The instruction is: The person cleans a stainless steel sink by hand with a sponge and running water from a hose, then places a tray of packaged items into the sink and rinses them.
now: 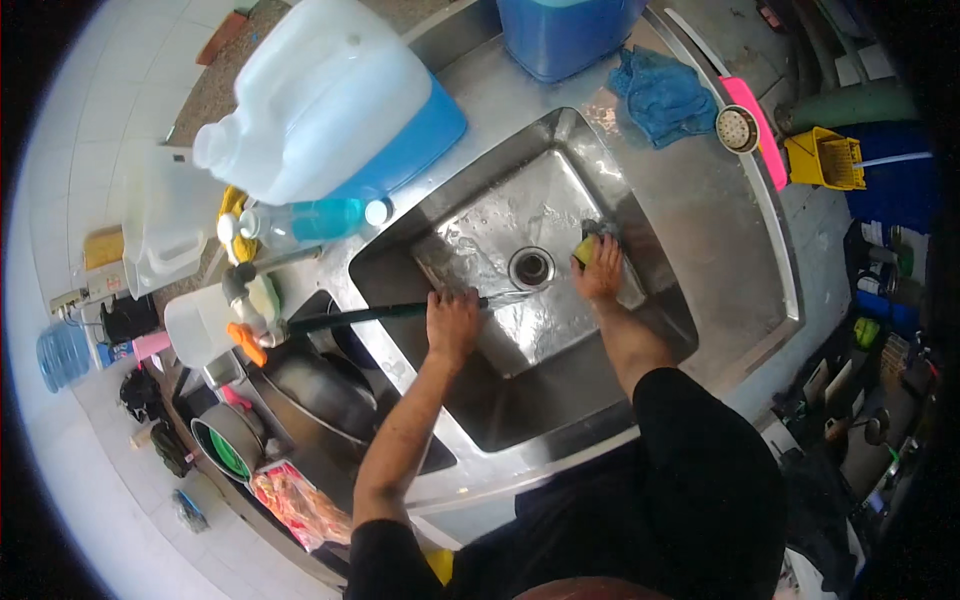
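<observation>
My left hand (pixel 453 322) grips a dark green hose (pixel 375 313) near its end, over the left part of a stainless steel sink basin (pixel 517 416). The hose runs from a tap with an orange handle (pixel 246 343), and water comes out of its end towards the round drain (pixel 532 268). Right of the drain, my right hand (pixel 600 268) holds a yellow-green sponge (pixel 584 252) against the basin near its right wall. Something dark and grey lies just beyond the fingers; I cannot tell what it is. The basin floor is wet and shiny.
A large jug of blue liquid (pixel 330 97) and a bottle of turquoise liquid (pixel 322 219) lie beyond the basin's left side. A blue cloth (pixel 664 97) and a blue container (pixel 566 37) rest on the steel counter. At left, a second basin holds a large metal pan (pixel 319 390).
</observation>
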Available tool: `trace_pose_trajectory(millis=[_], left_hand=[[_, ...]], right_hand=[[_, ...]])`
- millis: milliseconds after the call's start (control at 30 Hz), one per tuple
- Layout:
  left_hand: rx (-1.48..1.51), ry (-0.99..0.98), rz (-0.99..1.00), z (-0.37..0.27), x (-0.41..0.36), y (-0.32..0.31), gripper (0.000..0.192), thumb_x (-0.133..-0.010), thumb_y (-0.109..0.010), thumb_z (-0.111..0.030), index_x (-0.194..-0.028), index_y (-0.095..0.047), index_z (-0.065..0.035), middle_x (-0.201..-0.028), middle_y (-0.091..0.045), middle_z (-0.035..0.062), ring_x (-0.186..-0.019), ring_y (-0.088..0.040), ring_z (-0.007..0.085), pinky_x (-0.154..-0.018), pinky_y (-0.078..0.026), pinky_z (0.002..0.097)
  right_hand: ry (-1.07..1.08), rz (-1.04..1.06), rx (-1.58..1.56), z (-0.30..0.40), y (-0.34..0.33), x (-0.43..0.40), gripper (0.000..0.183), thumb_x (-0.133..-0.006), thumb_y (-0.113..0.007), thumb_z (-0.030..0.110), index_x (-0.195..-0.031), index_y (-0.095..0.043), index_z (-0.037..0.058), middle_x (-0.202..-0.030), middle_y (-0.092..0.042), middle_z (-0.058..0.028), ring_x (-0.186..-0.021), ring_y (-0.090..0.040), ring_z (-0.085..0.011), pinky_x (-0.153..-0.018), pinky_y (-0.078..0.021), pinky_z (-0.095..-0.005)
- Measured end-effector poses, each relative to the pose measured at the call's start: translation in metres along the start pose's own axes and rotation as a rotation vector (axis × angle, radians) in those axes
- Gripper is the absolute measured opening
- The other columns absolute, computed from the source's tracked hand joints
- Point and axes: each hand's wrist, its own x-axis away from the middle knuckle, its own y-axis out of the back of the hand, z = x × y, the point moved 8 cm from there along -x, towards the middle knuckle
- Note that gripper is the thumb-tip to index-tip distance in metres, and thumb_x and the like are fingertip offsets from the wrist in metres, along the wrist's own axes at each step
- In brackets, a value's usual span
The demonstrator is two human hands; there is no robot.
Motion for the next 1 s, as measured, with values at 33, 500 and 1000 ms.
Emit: trace_pose_trajectory(millis=[33, 500, 1000], left_hand=[[0.009, 0.008, -0.029, 0.0, 0.0, 0.001, 0.04, -0.082, -0.056, -0.041, -0.106, -0.06, -0.0091, -0.094, -0.064, 0.0107, -0.096, -0.058, 0.0277, -0.09, -0.038, 0.0438], [0.198, 0.058, -0.077, 0.004, 0.001, 0.013, 0.035, -0.077, -0.062, -0.035, -0.096, -0.06, -0.0064, -0.088, -0.062, 0.009, -0.091, -0.055, 0.025, -0.081, -0.037, 0.0392], [0.167, 0.018, 0.148, 0.003, 0.032, -0.013, 0.021, -0.09, -0.046, -0.019, -0.092, -0.067, -0.0189, -0.087, -0.066, 0.0034, -0.093, -0.061, 0.0204, -0.097, -0.031, 0.0447]], right_hand=[[0.028, -0.236, -0.111, 0.016, 0.012, -0.01, 0.057, -0.086, -0.056, 0.039, -0.131, -0.043, 0.0071, -0.139, -0.035, -0.0198, -0.132, -0.027, -0.0397, -0.106, -0.0226, -0.0529], [0.384, 0.332, 0.279, 0.034, -0.023, -0.038, 0.059, -0.095, -0.035, 0.042, -0.147, -0.016, 0.0213, -0.152, -0.019, -0.0055, -0.141, -0.011, -0.0289, -0.115, -0.0109, -0.0427], [-0.03, 0.805, 0.211, -0.126, -0.044, 0.081, 0.04, -0.09, -0.044, 0.026, -0.124, -0.053, 0.008, -0.136, -0.042, -0.0158, -0.12, -0.044, -0.0329, -0.103, -0.0337, -0.0441]])
